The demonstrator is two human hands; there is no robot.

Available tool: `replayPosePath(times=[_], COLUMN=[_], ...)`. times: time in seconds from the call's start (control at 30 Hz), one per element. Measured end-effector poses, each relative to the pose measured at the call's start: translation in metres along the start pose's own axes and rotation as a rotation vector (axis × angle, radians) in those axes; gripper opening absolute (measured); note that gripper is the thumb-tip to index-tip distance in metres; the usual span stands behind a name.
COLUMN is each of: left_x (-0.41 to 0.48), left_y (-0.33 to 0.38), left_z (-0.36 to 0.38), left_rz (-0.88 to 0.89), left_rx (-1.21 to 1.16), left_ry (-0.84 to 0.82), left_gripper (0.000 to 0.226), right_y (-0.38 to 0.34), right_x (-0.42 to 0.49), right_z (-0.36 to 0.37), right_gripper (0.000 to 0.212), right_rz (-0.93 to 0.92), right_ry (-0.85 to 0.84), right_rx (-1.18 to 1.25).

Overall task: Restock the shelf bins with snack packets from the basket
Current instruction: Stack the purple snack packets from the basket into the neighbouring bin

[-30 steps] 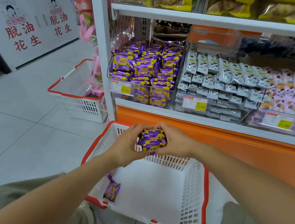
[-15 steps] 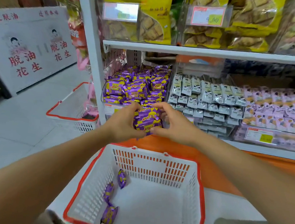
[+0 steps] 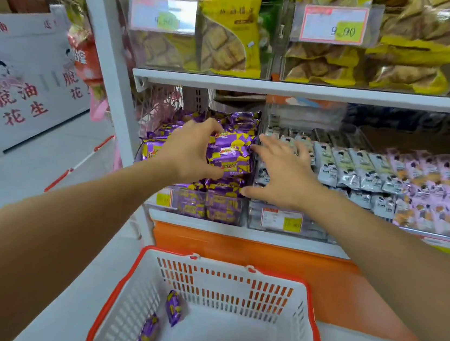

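Head view told you most of it, surely. Where were the snacks?

— On top of the heap. A bundle of purple packets (image 3: 228, 153) sat on the full clear bin (image 3: 208, 208) at the left end of the lower shelf (image 3: 238, 233), with like packets beneath it.

— And the hands?

— The left hand (image 3: 189, 151) was curled round the bundle's left side, thumb low and fingers over the top, gripping it. I guessed that was to stop the slippery stack sliding off. The right hand (image 3: 280, 174) held nothing. Its fingers were straight and spread, just beside the bundle's right edge, above the divider next to the grey packets (image 3: 329, 166). Whether its fingertips touched the wrappers, I couldn't tell.

— Why spread like that?

— As a fence, I reckoned, so nothing tipped into the neighbouring bin.

— Was the job finished?

— Not to my eye. The basket (image 3: 226, 288) stood on the floor below the shelf, in front of the person, and a few stray packets (image 3: 173, 307) lay against its left wall. Those would want lifting up too.
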State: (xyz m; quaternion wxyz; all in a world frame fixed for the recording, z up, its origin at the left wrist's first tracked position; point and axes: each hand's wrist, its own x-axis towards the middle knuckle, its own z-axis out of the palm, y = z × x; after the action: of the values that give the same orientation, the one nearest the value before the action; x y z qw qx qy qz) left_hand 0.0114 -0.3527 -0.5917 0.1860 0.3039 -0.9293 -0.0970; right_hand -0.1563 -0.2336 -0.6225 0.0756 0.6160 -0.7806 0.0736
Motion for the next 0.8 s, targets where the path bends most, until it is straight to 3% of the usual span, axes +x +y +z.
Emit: replayPosePath(times=[0.43, 0.63, 0.8], left_x=[0.049, 0.056, 0.051], left_y=[-0.013, -0.021, -0.024], left_z=[0.033, 0.040, 0.050], left_rz=[0.000, 0.056, 0.082], left_rx=[0.120, 0.263, 0.291], left_ry=[-0.108, -0.127, -0.030], left_gripper=[0.083, 0.080, 0.083], right_y=[0.002, 0.001, 0.000], right_x=[0.004, 0.006, 0.008], right_z=[0.028, 0.035, 0.043], right_gripper=[0.096, 0.080, 0.063], right_rz=[0.025, 0.012, 0.003], right_ry=[0.210, 0.255, 0.299], right_rx=[0.097, 0.073, 0.060])
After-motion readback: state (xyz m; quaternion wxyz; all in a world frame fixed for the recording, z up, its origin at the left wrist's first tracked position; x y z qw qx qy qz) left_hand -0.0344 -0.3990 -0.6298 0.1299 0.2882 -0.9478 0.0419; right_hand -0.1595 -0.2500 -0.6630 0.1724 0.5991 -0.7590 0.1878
